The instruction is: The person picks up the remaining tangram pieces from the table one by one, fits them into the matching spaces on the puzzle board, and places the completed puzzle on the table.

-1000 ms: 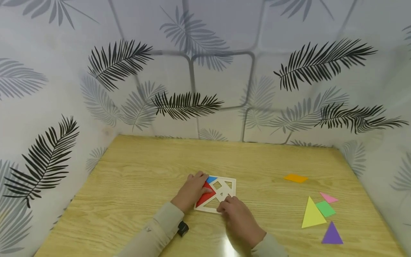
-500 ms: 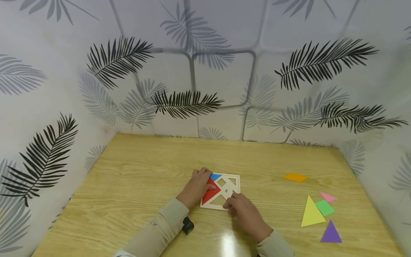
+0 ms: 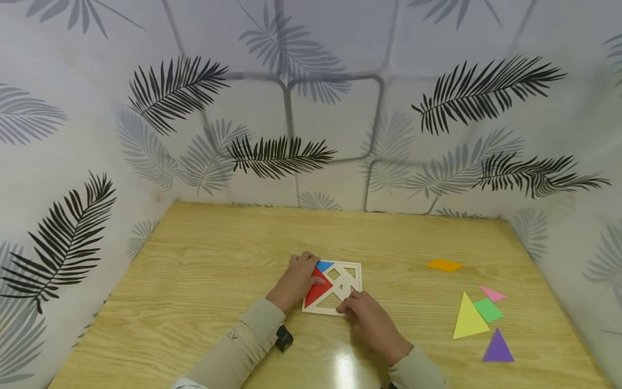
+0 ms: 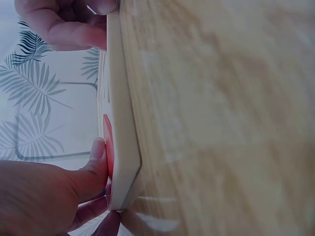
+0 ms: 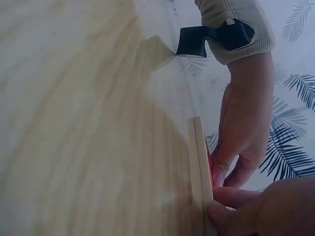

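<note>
A cream tangram board (image 3: 359,276) with cut-out recesses lies on the wooden table, a red triangle (image 3: 315,293) and a blue triangle (image 3: 324,266) set in its left part. My left hand (image 3: 293,283) grips the board's left side, thumb over the red triangle. In the left wrist view, that thumb presses on the red piece (image 4: 109,145) and fingers reach round the board's end. The near right corner is pinched by my right hand (image 3: 371,321), which hides it. From the right wrist, thumb and forefinger show on either face of the board edge (image 5: 199,162).
Loose pieces lie on the right of the table (image 3: 218,259): a yellow triangle (image 3: 468,320), green square (image 3: 488,310), pink triangle (image 3: 493,293), purple triangle (image 3: 498,347) and orange parallelogram (image 3: 444,265). A leaf-patterned cloth (image 3: 340,186) rises behind the table.
Both hands have shifted the board a little to the right and slightly away from me, mostly in the first half second. Their hold on it looks the same; the loose pieces stay put.
</note>
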The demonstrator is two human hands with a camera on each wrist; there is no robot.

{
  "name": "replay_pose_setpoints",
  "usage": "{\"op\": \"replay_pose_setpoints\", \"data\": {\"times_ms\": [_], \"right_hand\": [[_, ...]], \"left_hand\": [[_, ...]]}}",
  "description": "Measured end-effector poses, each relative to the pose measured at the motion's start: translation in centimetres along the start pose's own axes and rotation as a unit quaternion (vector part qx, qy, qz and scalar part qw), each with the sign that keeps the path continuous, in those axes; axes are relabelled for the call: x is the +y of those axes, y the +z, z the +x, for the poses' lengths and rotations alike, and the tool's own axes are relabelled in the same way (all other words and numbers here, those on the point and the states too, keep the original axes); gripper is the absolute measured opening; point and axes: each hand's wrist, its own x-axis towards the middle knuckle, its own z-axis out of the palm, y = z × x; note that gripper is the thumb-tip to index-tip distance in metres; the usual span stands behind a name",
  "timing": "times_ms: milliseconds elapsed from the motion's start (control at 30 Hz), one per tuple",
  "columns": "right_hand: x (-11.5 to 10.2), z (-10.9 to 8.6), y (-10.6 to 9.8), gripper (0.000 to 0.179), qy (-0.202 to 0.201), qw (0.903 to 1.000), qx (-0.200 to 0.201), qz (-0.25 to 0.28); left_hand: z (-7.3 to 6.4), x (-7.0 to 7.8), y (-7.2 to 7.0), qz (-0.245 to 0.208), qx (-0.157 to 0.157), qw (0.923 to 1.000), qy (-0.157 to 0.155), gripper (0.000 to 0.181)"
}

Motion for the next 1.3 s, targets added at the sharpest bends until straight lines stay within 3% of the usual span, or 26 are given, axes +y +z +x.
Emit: {"op": "replay_pose_setpoints", "data": {"times_ms": [200,333,533,800,1100,1300], "right_hand": [[0.2,-0.7,-1.1,0.012,-0.039,0.9986,-0.036,0.006],[0.7,-1.2,-2.5,0.014,-0.028,0.9986,-0.044,0.010],[2.8,-2.7,-5.0,0.017,0.059,0.9979,-0.022,-0.014],[6.3,-5.5,-8.9,0.029,0.174,0.9841,-0.018,-0.030],[9.8,-9.2,-11.7,0.046,0.238,0.9681,-0.008,-0.077],[11.4,-10.7,-12.5,0.051,0.252,0.9632,-0.001,-0.094]], "left_hand": [[-0.3,-0.3,0.0,-0.013,0.000,0.9999,-0.005,0.051],[-0.5,-0.5,-0.2,-0.029,0.002,0.9996,-0.001,0.050],[-0.2,-0.3,-0.4,-0.036,-0.007,0.9993,0.007,0.052],[0.1,-0.1,-0.1,-0.019,-0.010,0.9997,0.006,0.053],[0.0,0.0,-0.2,-0.014,-0.006,0.9998,0.013,0.054],[0.0,0.1,-0.2,-0.030,-0.013,0.9995,0.004,0.054]]}}
